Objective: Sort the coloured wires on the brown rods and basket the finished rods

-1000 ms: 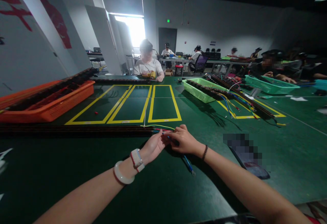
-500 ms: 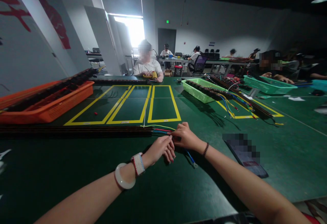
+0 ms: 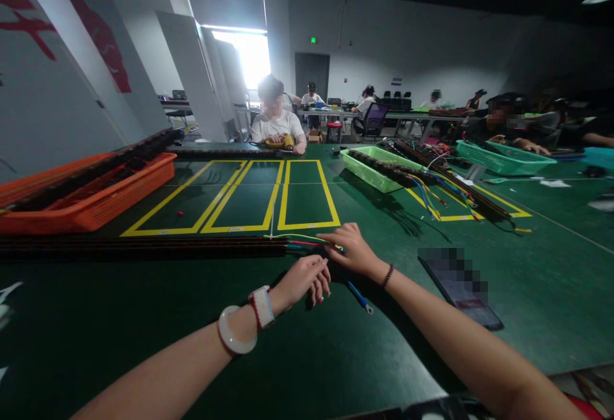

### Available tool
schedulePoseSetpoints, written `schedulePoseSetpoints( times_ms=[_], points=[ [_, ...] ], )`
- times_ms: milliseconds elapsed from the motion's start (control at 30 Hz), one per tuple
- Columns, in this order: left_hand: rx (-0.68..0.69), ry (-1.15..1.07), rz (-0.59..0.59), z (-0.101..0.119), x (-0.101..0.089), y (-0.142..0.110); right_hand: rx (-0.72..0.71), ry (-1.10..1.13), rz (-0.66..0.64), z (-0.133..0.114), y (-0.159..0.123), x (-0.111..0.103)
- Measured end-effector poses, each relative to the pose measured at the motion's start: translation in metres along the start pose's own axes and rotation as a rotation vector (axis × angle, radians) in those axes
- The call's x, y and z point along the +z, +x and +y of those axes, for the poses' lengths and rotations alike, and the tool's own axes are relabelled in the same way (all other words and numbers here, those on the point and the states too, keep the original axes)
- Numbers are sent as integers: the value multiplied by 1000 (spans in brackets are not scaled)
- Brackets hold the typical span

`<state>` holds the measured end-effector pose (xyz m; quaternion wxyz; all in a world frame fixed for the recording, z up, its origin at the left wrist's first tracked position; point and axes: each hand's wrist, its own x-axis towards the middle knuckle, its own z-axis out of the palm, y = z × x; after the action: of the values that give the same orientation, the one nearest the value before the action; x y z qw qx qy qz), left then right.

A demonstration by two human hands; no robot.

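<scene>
A long dark sleeved cable bundle [image 3: 144, 246] lies across the green table, its coloured wires [image 3: 300, 241] fanning out at the right end. My right hand [image 3: 355, 250] is over these wires, thumb and fingers closed on a yellow-green wire whose lug [image 3: 339, 248] shows at the fingertips. Just below the wire ends is my left hand [image 3: 307, 279], fingers curled; whatever they grip is hidden. A blue wire with a ring terminal [image 3: 368, 309] sticks out on the table below my right hand. A white cable tie [image 3: 272, 218] stands up from the bundle near its end.
An orange basket [image 3: 110, 199] with cable bundles stands at the left, a light green basket [image 3: 374, 174] at the back right. A dark blurred-out phone-like slab [image 3: 460, 292] lies right of my right hand. Yellow taped frames [image 3: 309, 225] mark the table. A co-worker [image 3: 278, 123] sits opposite.
My right hand's fingers have lifted and shifted slightly, baring the yellow-green wire's lug. My left fingertips have come slightly away from my right hand. The blue wire has shifted a little.
</scene>
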<state>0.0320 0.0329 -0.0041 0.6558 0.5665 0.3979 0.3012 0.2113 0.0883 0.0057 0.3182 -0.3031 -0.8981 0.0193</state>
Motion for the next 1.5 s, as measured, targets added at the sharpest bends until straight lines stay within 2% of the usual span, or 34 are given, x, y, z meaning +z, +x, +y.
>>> schedulePoseSetpoints(
  times_ms=[100, 167, 200, 300, 433, 533, 667, 833, 933, 1067, 1267, 1367, 1500],
  points=[
    [-6, 5, -23, -4, -1, 3, 182, 163, 221, 9, 10, -2],
    [-9, 10, -25, -5, -1, 4, 309, 277, 270, 18, 19, -2],
    [-11, 13, -25, -5, -1, 4, 371, 330, 247, 21, 24, -1],
    [-4, 20, -23, -3, -1, 3, 467, 409, 33, 29, 36, 6],
    [11, 33, -30, -2, -2, 3, 407, 448, -262, 30, 46, 21],
    [10, 39, -30, -2, -2, 3, 429, 533, -436, 27, 48, 29],
    [5, 45, -37, -2, -2, 4, 465, 581, -584, 24, 49, 29],
    [-34, -8, -39, 1, -2, 4, 444, 609, -635, 20, 50, 25],
    [-74, -84, -43, 6, -3, 3, 395, 523, -619, 20, 50, 25],
    [-126, -282, -18, 11, -5, 3, 277, 256, -561, 14, 51, 23],
    [-56, -660, 194, 7, -5, 8, 39, -316, -451, -14, 56, 14],
    [-21, -801, 298, 4, -5, 12, -65, -453, -470, -27, 56, 12],
    [-17, -825, 337, 3, -7, 16, -130, -561, -480, -40, 51, 17]
  ],
)
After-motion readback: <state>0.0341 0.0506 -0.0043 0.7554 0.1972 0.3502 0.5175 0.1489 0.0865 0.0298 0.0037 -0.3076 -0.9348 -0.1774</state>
